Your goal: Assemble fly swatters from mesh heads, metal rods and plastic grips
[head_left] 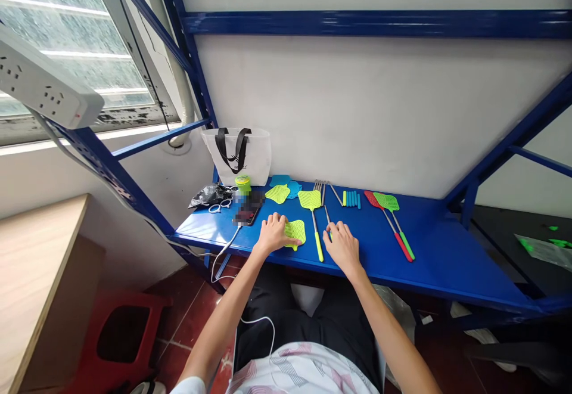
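Note:
My left hand (273, 233) lies on the blue shelf (429, 251), its fingers resting on a loose yellow-green swatter head (295, 230). My right hand (342, 245) rests flat beside it, fingers spread, its fingertips on a thin metal rod (328, 214). Between the two hands lies a whole yellow-green fly swatter (313, 215) with a yellow handle. More yellow and blue swatter heads (281, 190) lie farther back. Several metal rods (320, 186) and a row of coloured handles (351, 198) lie behind my right hand. A red swatter and a green swatter (391, 218) lie to the right.
A phone (248, 210) on a white cable, a small green tub (242, 183), scissors (218, 205) and a white tote bag (238, 154) sit at the shelf's left end. A power strip (40, 84) juts in at upper left. A red stool (120, 334) stands below.

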The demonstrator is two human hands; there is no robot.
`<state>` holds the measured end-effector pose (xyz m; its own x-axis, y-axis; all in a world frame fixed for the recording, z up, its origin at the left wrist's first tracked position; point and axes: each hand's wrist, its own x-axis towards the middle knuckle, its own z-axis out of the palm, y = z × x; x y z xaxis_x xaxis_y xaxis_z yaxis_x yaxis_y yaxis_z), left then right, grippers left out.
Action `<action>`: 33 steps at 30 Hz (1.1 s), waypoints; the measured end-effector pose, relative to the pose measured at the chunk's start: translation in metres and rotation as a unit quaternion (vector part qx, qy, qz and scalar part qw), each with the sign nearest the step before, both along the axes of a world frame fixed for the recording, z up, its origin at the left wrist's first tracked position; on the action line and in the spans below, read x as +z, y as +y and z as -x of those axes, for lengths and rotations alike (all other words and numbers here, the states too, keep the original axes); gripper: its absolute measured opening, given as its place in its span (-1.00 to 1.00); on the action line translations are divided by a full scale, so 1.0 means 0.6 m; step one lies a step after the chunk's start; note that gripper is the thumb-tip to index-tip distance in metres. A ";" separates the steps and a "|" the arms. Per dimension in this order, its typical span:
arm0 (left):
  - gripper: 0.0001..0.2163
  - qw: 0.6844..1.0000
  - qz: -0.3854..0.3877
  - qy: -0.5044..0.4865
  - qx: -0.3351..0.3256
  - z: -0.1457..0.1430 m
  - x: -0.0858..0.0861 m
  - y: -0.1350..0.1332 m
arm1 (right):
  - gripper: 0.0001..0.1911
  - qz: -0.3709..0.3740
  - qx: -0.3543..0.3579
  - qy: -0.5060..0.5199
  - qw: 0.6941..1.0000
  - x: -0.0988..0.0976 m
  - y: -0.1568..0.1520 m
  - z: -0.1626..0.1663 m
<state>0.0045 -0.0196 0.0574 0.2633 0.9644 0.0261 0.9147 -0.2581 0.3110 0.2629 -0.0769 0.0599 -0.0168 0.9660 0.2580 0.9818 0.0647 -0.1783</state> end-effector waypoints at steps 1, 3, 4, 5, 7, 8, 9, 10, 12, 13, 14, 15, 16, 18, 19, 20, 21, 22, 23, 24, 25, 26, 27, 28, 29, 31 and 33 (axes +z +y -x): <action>-0.17 1.000 -0.001 0.001 0.003 0.001 -0.001 0.002 | -0.72 0.003 0.002 -0.004 1.000 -0.003 0.005 -0.010; -0.19 1.000 -0.005 0.000 0.011 0.004 -0.002 0.007 | -0.65 0.021 0.022 -0.006 1.000 -0.007 0.011 -0.029; -0.19 1.000 -0.006 -0.001 0.016 0.007 -0.003 0.009 | -0.62 0.032 0.035 -0.003 0.999 -0.007 0.012 -0.037; -0.18 1.000 -0.005 -0.002 0.020 0.011 -0.003 0.011 | -0.59 0.045 0.044 0.000 0.998 -0.004 0.012 -0.045; -0.17 1.000 0.004 -0.006 0.017 0.021 -0.005 0.014 | -0.58 0.072 0.051 0.001 0.996 0.007 0.008 -0.060; -0.16 1.000 0.012 -0.008 0.007 0.027 -0.005 0.015 | -0.60 0.088 0.049 -0.004 0.995 0.015 0.004 -0.067; -0.14 1.000 0.021 -0.010 -0.006 0.034 -0.005 0.016 | -0.62 0.108 0.046 -0.012 0.993 0.024 0.000 -0.076; -0.13 0.999 0.030 -0.011 -0.021 0.040 -0.004 0.016 | -0.65 0.130 0.042 -0.020 0.990 0.033 -0.004 -0.085; -0.09 0.998 0.047 -0.007 -0.045 0.050 -0.001 0.016 | -0.70 0.179 0.039 -0.035 0.982 0.050 -0.013 -0.107; -0.06 0.997 0.054 -0.002 -0.050 0.054 0.001 0.016 | -0.73 0.204 0.041 -0.038 0.977 0.056 -0.017 -0.118; -0.04 0.997 0.061 0.005 -0.050 0.056 0.003 0.015 | -0.77 0.225 0.046 -0.038 0.972 0.061 -0.020 -0.129; -0.02 0.997 0.065 0.012 -0.047 0.057 0.006 0.015 | -0.82 0.239 0.051 -0.034 0.969 0.063 -0.022 -0.138; 0.00 0.997 0.069 0.020 -0.042 0.057 0.009 0.014 | -0.88 0.243 0.054 -0.027 0.968 0.063 -0.022 -0.145; -0.04 0.996 0.073 0.030 -0.029 0.054 0.014 0.012 | -0.95 0.223 0.053 -0.011 0.973 0.056 -0.020 -0.148; -0.07 0.997 0.073 0.033 -0.022 0.053 0.017 0.011 | -0.89 0.202 0.050 -0.006 0.978 0.051 -0.017 -0.144; -0.11 0.997 0.072 0.035 -0.016 0.051 0.019 0.010 | -0.82 0.181 0.047 -0.004 0.982 0.044 -0.013 -0.138; -0.15 0.997 0.071 0.036 -0.011 0.050 0.021 0.009 | -0.78 0.161 0.046 -0.006 0.986 0.037 -0.008 -0.128; -0.19 0.997 0.071 0.035 -0.010 0.049 0.024 0.008 | -0.77 0.148 0.048 -0.011 0.988 0.031 -0.003 -0.117; -0.22 0.997 0.071 0.033 -0.011 0.049 0.026 0.007 | -0.78 0.139 0.051 -0.018 0.989 0.026 0.002 -0.105; -0.24 0.997 0.074 0.030 -0.015 0.049 0.028 0.006 | -0.79 0.134 0.055 -0.025 0.989 0.021 0.006 -0.094; -0.26 0.996 0.077 0.029 -0.019 0.049 0.030 0.005 | -0.80 0.130 0.058 -0.033 0.989 0.018 0.009 -0.084; -0.27 0.996 0.080 0.030 -0.022 0.049 0.032 0.004 | -0.81 0.128 0.060 -0.039 0.989 0.015 0.011 -0.076; -0.26 0.996 0.083 0.034 -0.022 0.049 0.033 0.003 | -0.81 0.125 0.062 -0.045 0.989 0.014 0.012 -0.069; -0.24 0.995 0.086 0.041 -0.021 0.049 0.034 0.002 | -0.82 0.122 0.064 -0.049 0.989 0.013 0.012 -0.065; -0.21 0.995 0.089 0.048 -0.019 0.049 0.035 0.001 | -0.82 0.120 0.065 -0.051 0.989 0.012 0.011 -0.062; -0.15 0.993 0.097 0.059 -0.018 0.048 0.036 -0.001 | -0.83 0.121 0.068 -0.052 0.989 0.013 0.008 -0.061; -0.16 0.993 0.097 0.065 -0.012 0.046 0.038 -0.003 | -0.84 0.125 0.066 -0.052 0.989 0.013 0.006 -0.061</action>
<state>-0.0232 -0.0213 0.0802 0.2753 0.9413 -0.1952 0.9447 -0.2273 0.2364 0.2996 -0.0730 0.0678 -0.1609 0.9870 0.0024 0.9816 0.1603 -0.1039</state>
